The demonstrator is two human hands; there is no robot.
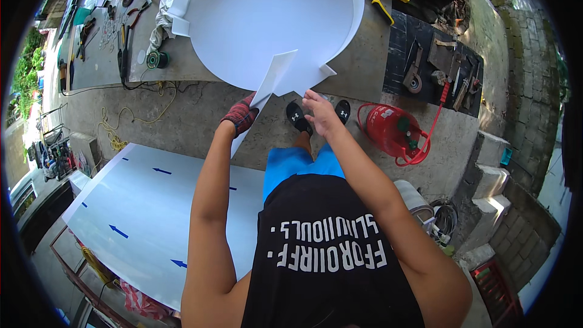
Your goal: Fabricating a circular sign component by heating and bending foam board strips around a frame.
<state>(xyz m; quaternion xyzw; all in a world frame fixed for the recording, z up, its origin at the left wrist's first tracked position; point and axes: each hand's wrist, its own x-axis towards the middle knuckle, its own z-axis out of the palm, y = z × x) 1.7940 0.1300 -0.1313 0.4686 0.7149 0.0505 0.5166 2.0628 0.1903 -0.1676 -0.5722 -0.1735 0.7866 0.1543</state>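
A large round white shallow pan-like piece [267, 18] with a raised rim lies on the workbench in front of me. White tabs stick out from its left side and its near edge. My left hand [242, 114], in a red and dark patterned glove, is closed round a long flat white strip [274, 76]. The strip slants up across the near edge of the round piece, and its lower end hangs below my hand. My bare right hand [322, 113] is beside the near tab of the round piece, fingers loosely bent and apart, fingertips close to its corner; whether they touch cannot be made out.
Yellow-handled pliers [381, 3] lie right of the round piece. Hand tools, a white cloth [165, 15] and a green wire spool [157, 59] are on the left of the bench [182, 64]. A red gas cylinder [393, 130] stands on the right; a large white sheet [164, 206] lies left.
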